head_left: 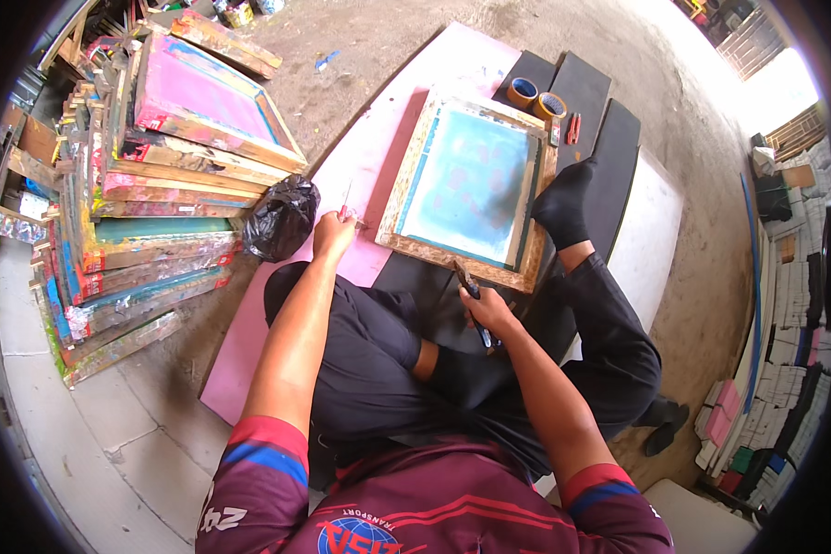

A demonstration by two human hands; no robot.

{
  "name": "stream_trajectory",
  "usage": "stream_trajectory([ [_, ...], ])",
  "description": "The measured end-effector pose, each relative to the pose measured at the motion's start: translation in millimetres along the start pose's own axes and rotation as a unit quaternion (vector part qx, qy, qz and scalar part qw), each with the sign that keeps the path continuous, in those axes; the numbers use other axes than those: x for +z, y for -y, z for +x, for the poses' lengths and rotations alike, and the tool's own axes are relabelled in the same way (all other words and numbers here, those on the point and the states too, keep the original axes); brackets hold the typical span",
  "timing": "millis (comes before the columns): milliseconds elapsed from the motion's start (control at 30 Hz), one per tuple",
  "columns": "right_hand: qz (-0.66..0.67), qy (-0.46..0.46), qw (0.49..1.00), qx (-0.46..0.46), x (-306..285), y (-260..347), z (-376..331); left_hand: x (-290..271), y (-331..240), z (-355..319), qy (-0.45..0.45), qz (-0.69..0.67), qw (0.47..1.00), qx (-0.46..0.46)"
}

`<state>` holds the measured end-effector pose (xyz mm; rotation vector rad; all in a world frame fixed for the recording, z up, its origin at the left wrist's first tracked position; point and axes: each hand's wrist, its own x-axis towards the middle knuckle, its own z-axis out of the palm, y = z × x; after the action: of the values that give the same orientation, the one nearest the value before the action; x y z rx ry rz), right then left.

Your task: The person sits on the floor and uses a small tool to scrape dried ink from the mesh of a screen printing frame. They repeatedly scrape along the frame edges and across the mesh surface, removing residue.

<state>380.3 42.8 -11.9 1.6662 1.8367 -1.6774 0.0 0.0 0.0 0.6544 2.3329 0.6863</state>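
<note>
Nearest, the right hand (pixel 486 309) gripped a dark-handled tool (pixel 472 297) at the near edge of a wooden screen-printing frame (pixel 467 185) lying flat on a pink board (pixel 360 166). Left hand (pixel 332 234) pinched a thin red stick (pixel 345 201). Beyond lay a black bag (pixel 282 218), stacked frames (pixel 148 203) and 2 tape rolls (pixel 535 98).

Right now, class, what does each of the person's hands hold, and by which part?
The left hand pinches a thin red-tipped stick by its lower end. The right hand grips a dark tool around its handle, its tip at the wooden screen frame.
</note>
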Motion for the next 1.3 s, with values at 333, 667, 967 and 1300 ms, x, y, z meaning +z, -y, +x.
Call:
stream_trajectory([
  [333,-0.075,0.006,0.995,0.071,-4.9,54.5,-32.8,2.8,7.6,2.6,0.016,-0.015,0.999,0.03],
  [667,-0.185,-0.129,0.974,0.019,19.2,35.6,-32.4,-1.1,-8.7,-12.3,0.062,-0.064,0.995,0.044],
  [967,-0.091,-0.008,0.993,-0.082,38.6,61.8,-49.1,7.3,-32.9,-54.2,0.369,-0.116,0.91,0.151],
  [1300,0.117,0.141,0.971,-0.156,47.3,60.4,-30.5,8.2,-36.5,-59.4,0.397,-0.13,0.896,0.149],
])
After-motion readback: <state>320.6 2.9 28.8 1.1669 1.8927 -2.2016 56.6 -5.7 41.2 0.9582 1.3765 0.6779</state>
